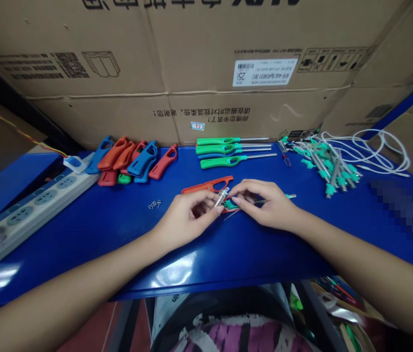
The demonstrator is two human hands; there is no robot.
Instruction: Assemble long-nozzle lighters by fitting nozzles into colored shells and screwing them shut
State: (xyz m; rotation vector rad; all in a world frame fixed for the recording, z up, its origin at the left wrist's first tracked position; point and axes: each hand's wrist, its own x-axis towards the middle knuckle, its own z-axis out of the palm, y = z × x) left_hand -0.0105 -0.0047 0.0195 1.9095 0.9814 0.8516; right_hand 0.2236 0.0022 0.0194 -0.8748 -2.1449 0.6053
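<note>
My left hand [193, 211] pinches a small clear cylinder with a metallic look [221, 197] between thumb and fingers. Close to its right, my right hand [265, 201] has thumb and index finger pressed together near the cylinder's top; what they hold is too small to make out. An orange casing half [206, 187] lies just beyond my left hand. Under my fingertips is a green part [231, 204] with an orange piece beneath it, mostly hidden by both hands. A thin rod with a teal tip [291, 196] sticks out past my right hand.
Small screws [154, 204] lie left of my left hand. Behind are piled coloured casings [143, 160], green lighters with metal tubes [216, 148] and a screwdriver [286, 158]. Metal tubes with teal parts [333, 168] and a white cable [385, 146] sit right; a power strip [45, 198] runs left.
</note>
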